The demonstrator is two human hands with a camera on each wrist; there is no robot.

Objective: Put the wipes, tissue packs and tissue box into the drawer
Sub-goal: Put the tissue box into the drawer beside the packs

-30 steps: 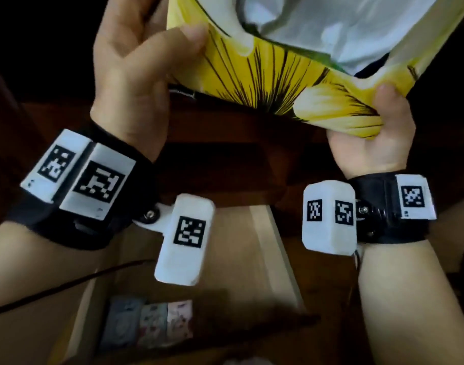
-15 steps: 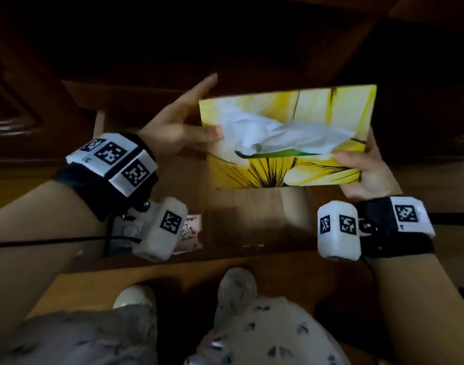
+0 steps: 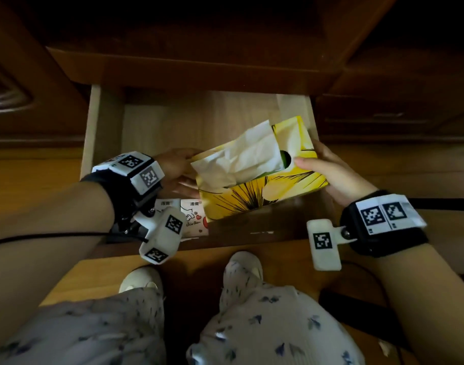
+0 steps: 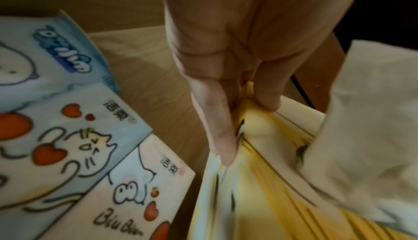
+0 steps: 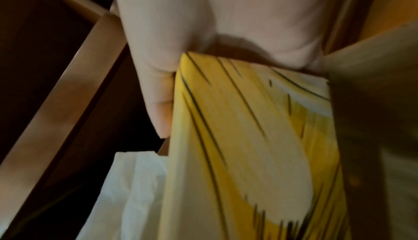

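The yellow tissue box (image 3: 262, 180) has dropped from up near the camera to just above the open drawer (image 3: 94, 133), tilted, its white tissue (image 3: 241, 156) sticking out. The left hand (image 3: 177, 169) pinches its 9 o'clock end and the right hand (image 3: 328, 169) clasps its 3 o'clock end. Tissue packs (image 4: 74, 147) and a blue wipes pack (image 4: 52, 54) already lie at the drawer's 7 o'clock corner, so setting the box down looks like the last step.

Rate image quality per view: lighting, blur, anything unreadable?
Head view: dim, cabinet nearly black, but the tissue box and drawer wall read fine; wide-angle bending at the edges. Left wrist: brighter, slight blur, tissue packs print legible. Right wrist: motion-smeared, right side murky, only box and thumb clear.
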